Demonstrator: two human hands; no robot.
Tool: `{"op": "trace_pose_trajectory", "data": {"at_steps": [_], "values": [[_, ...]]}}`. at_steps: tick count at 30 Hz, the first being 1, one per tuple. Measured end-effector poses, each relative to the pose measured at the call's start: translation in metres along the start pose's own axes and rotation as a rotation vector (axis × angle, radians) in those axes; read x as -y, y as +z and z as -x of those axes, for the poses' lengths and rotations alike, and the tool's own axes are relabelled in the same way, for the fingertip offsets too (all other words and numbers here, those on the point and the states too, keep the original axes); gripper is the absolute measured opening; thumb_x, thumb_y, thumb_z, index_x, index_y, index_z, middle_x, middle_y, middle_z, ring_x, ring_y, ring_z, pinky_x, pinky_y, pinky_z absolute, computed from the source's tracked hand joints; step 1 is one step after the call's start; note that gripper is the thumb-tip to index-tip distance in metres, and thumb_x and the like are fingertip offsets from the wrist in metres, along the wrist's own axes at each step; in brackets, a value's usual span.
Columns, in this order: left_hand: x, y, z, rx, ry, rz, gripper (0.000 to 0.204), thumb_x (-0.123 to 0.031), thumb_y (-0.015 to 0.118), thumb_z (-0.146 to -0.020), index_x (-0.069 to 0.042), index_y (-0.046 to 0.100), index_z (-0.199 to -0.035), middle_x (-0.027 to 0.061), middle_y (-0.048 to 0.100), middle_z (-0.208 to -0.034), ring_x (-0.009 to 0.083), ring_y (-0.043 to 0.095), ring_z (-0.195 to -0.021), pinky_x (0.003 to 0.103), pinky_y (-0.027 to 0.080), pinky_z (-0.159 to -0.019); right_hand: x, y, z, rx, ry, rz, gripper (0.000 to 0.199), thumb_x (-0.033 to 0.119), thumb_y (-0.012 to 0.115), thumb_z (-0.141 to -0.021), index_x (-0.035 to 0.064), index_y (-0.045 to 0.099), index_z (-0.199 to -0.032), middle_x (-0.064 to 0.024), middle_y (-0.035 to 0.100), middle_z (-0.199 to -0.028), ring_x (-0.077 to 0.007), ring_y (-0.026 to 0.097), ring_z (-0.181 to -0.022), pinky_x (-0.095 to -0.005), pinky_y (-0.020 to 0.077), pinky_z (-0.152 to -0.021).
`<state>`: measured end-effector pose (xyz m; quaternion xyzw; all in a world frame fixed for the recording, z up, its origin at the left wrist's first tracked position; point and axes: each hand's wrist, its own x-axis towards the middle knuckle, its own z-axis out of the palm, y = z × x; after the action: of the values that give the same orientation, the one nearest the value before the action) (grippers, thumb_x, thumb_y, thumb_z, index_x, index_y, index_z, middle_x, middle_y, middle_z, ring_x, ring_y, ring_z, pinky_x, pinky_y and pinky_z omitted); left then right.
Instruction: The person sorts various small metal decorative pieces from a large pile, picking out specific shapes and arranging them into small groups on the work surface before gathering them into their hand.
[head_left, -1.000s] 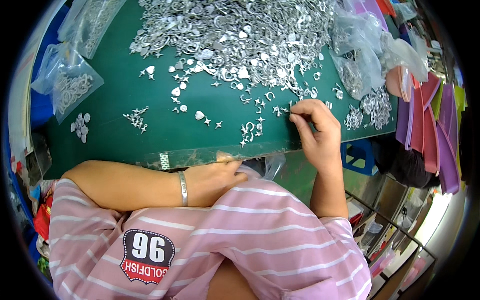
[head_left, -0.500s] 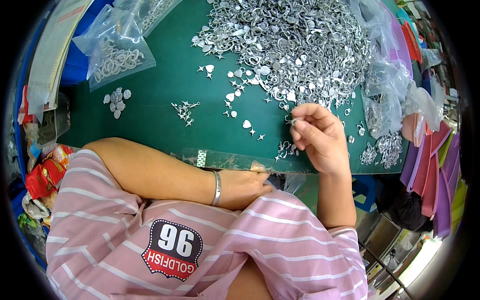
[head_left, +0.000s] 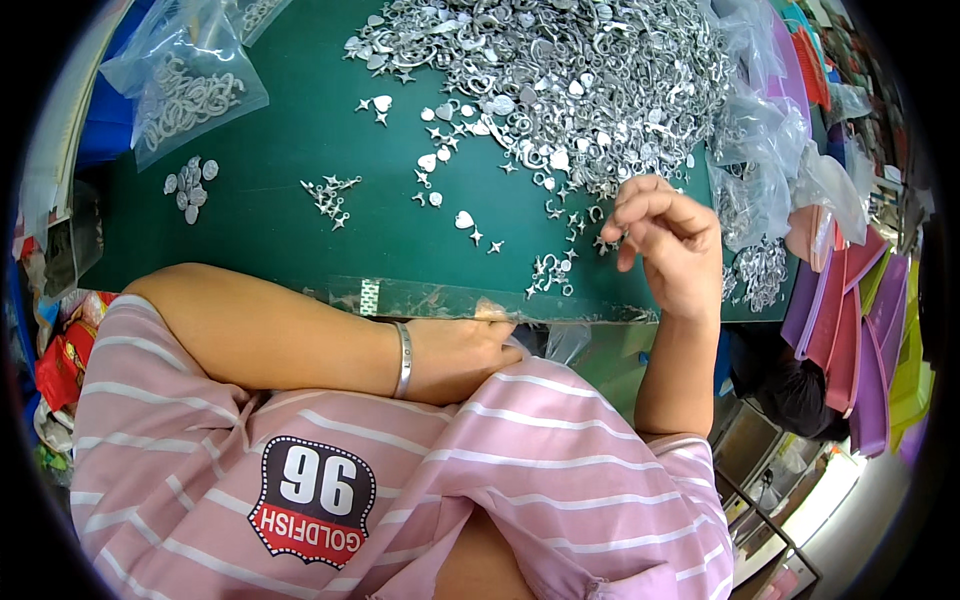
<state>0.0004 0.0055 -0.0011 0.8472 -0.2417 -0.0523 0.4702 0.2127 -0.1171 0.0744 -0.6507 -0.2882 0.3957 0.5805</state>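
My right hand [head_left: 668,245] hovers over the green table, near the close edge of a big heap of silver charms [head_left: 590,80]. Its fingers are loosely bent, with a gap between thumb and forefinger and nothing plain to see in them. Just beside the fingertips lies a small silver charm [head_left: 604,244]. A little cluster of charms [head_left: 550,275] sits to the left of this hand, by the table edge. My left hand [head_left: 460,358], below a silver bangle [head_left: 404,360], rests curled against the front edge; its palm and fingertips are hidden.
Star charms [head_left: 332,200] and round charms [head_left: 190,188] form two small piles on the left. A clear bag of silver rings [head_left: 195,100] lies behind them. Plastic bags [head_left: 745,190] and another charm pile [head_left: 758,272] stand at the right, beside purple and pink bins [head_left: 840,330].
My right hand has moved rightward over the table, and its thumb and forefinger, close together before, have parted. The view has shifted slightly. The left hand stays at the table edge.
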Motion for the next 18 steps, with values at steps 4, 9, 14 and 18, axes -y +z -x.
{"op": "trace_pose_trajectory", "data": {"at_steps": [4,9,14,18], "values": [[0.0,-0.002,-0.002,-0.002,0.028,-0.044,0.02,-0.015,0.061,-0.077,0.0,0.061,-0.09,0.0146,0.064,-0.086,0.0304,0.061,-0.086,0.038,0.05,-0.08,-0.005,0.01,0.027,0.12,0.074,0.288,0.016,-0.011,0.067,-0.076,-0.001,0.07,-0.087,-0.0065,0.063,-0.089,-0.0115,0.063,-0.073,-0.023,0.0509,-0.059],[-0.002,-0.004,-0.004,0.034,0.007,-0.065,0.02,-0.015,0.06,-0.079,0.0,0.061,-0.092,0.0162,0.063,-0.086,0.0301,0.061,-0.085,0.037,0.051,-0.078,-0.008,0.023,0.031,0.071,-0.194,0.832,0.013,-0.004,0.071,-0.076,0.001,0.068,-0.087,-0.0112,0.063,-0.081,-0.0255,0.062,-0.068,-0.0331,0.0495,-0.06],[0.0,0.0,-0.002,0.013,-0.001,-0.038,0.023,-0.014,0.06,-0.08,0.002,0.059,-0.097,0.0187,0.061,-0.087,0.0305,0.061,-0.085,0.035,0.052,-0.076,-0.001,0.017,0.029,0.073,-0.18,0.832,0.012,-0.002,0.071,-0.076,0.0005,0.067,-0.087,-0.0123,0.062,-0.08,-0.0301,0.063,-0.071,-0.0364,0.0502,-0.062],[0.001,0.0,-0.003,0.046,0.009,0.008,0.026,-0.014,0.061,-0.078,0.003,0.059,-0.098,0.021,0.061,-0.092,0.0323,0.062,-0.087,0.037,0.052,-0.078,-0.001,0.025,0.04,0.188,-0.1,0.933,0.01,-0.001,0.069,-0.075,0.0005,0.064,-0.084,-0.0141,0.06,-0.08,-0.035,0.062,-0.073,-0.0414,0.0505,-0.063]]}}
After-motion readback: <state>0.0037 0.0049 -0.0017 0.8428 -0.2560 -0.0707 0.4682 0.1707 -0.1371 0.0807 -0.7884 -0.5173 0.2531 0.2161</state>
